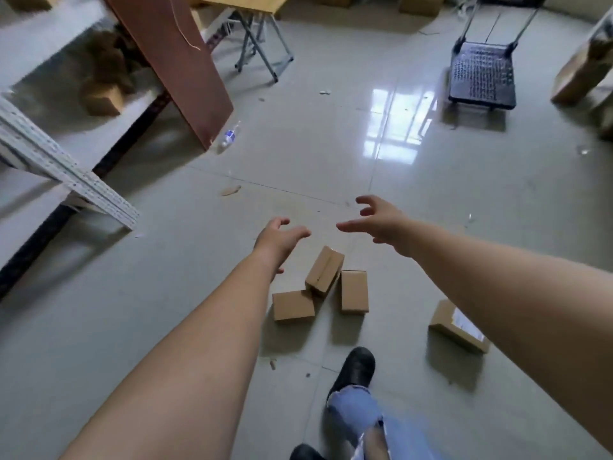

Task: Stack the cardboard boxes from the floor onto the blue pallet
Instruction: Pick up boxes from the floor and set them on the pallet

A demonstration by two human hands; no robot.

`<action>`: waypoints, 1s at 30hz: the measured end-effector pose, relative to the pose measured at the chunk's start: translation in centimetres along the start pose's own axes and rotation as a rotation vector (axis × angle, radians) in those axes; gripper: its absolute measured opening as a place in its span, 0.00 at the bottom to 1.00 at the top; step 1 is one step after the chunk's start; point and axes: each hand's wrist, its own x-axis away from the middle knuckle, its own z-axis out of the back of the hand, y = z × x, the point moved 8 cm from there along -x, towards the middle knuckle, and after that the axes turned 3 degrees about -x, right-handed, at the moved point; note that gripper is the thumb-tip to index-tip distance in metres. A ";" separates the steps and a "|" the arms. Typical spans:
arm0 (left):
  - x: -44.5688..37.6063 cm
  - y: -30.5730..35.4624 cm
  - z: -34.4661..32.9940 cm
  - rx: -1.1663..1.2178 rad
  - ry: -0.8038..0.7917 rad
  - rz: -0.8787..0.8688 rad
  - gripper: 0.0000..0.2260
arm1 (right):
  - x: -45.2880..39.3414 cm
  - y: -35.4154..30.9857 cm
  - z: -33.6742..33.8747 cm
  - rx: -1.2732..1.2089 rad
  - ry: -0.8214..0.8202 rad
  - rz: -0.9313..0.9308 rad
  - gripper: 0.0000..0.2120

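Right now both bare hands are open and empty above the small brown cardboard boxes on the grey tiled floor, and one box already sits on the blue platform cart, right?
Not quite: the head view shows the blue platform cart empty. All four small brown cardboard boxes lie on the grey tiled floor; left hand and right hand are open and empty.

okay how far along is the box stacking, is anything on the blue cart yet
Done: nothing visible. The blue cart across the room carries no boxes. In hand: nothing; the left hand and right hand are both open, reaching out above the floor. Left: three small boxes clustered on the tiles, a leaning one, a flat one left of it, one to its right, plus a labelled box under the right forearm.
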 end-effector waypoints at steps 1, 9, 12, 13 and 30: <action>-1.7 0.1 -2.0 -0.008 -0.030 0.016 0.26 | -1.6 1.3 0.9 0.002 0.015 -0.025 0.41; -21.6 -2.6 -11.5 -0.130 -0.101 0.069 0.26 | -18.0 13.3 4.3 -0.046 0.060 -0.218 0.40; -30.3 -9.0 -13.9 -0.271 -0.110 0.134 0.26 | -24.6 22.0 1.0 -0.108 0.035 -0.341 0.40; -33.0 -11.4 -14.6 -0.311 -0.110 0.156 0.27 | -26.7 25.1 -0.4 -0.133 0.025 -0.382 0.40; -53.7 -36.6 -26.9 -0.392 -0.188 0.440 0.30 | -46.2 50.6 -16.9 -0.318 0.003 -0.647 0.45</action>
